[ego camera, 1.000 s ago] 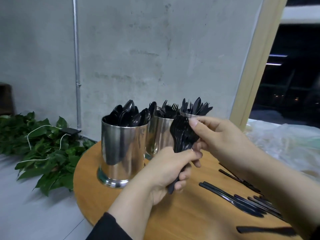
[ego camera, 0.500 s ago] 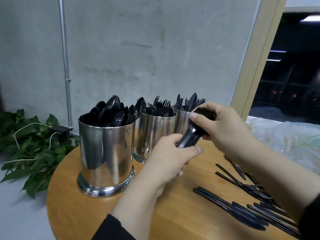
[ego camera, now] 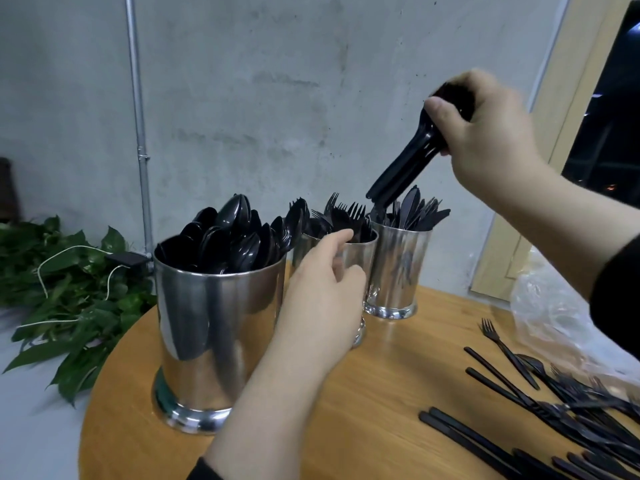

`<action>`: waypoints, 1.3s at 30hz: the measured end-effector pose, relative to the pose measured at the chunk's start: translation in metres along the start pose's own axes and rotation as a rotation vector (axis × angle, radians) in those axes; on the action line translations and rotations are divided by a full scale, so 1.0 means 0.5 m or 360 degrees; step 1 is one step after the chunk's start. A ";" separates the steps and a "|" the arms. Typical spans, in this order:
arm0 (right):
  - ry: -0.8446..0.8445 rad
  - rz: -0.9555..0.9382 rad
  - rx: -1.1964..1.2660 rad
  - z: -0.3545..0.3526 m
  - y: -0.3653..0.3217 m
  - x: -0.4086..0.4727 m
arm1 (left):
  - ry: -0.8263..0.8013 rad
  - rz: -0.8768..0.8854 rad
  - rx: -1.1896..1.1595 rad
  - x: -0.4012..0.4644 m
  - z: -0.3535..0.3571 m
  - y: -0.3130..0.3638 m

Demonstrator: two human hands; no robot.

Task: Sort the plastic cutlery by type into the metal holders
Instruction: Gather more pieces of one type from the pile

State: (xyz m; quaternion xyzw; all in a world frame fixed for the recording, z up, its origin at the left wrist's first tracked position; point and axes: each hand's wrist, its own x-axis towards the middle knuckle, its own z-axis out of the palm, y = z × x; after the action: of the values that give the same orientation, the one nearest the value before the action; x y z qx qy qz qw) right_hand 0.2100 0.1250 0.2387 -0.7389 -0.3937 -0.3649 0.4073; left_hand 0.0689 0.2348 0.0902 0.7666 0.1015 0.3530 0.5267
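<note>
Bundle of black plastic cutlery [ego camera: 412, 157] gripped at its upper end in the right hand [ego camera: 485, 133], fingers and thumb curled round it, handles slanting down and left. Lower ends poised just above the far metal holder [ego camera: 398, 268], close over the knives [ego camera: 415, 209] standing in it; contact with them not clear. Type of the held pieces hidden by the hand.

Left hand [ego camera: 322, 303] released and holding nothing, fingers loosely bent, forefinger reaching up near the rim of the middle metal holder [ego camera: 360, 251], in front of it. Touching or not: cannot tell. Forks [ego camera: 343, 213] upright in that middle holder, tines up.

Nearest and largest metal holder [ego camera: 211, 323] at the left, packed with spoons [ego camera: 228, 233], bowls up. All three holders upright in a row on the round wooden desk [ego camera: 363, 393], the far two close together.

Loose black cutlery [ego camera: 554, 410] lying flat on the desk at the right: forks and long handles, overlapping in a heap toward the edge of view. Crumpled clear plastic bag [ego camera: 554, 317] just beyond that heap.

Green leafy plant [ego camera: 69, 299] with a white cord [ego camera: 45, 282] across it, low at the left, beside the desk. Grey concrete wall [ego camera: 277, 98] behind, with a metal pipe [ego camera: 138, 126] running up it.
</note>
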 end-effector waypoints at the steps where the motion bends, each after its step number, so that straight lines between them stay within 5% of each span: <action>1: 0.0013 -0.0012 0.0003 0.014 0.008 0.014 | -0.0021 -0.0007 0.0010 0.000 0.000 -0.001; 6: -0.0046 -0.0062 -0.0086 0.097 0.030 0.058 | -0.0042 -0.0017 0.0118 0.005 -0.002 -0.002; 14: -0.0955 0.0003 -0.0399 0.186 0.027 0.028 | -0.0015 -0.0018 0.0096 0.012 -0.010 -0.012; 19: -0.1124 0.0150 -0.0344 0.167 0.026 0.021 | -0.0064 0.0006 0.0084 0.007 -0.005 -0.011; 29: -0.0465 0.0100 -0.0099 0.074 0.037 -0.037 | -0.0039 0.0091 0.0082 -0.007 0.005 -0.005; 33: -0.0481 0.0066 -0.0202 -0.039 0.068 -0.188 | -0.0266 0.0174 0.0162 -0.029 0.048 -0.004; 39: -0.0985 0.0192 -0.0450 -0.217 0.174 -0.460 | -0.0958 0.0403 0.0723 -0.094 0.136 -0.006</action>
State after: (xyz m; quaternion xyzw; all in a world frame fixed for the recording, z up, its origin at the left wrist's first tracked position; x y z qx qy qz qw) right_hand 0.1654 -0.0683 0.0573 -0.8857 -0.3995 -0.1498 0.1830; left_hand 0.0794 0.1614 0.0537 0.9393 -0.0771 0.1433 0.3022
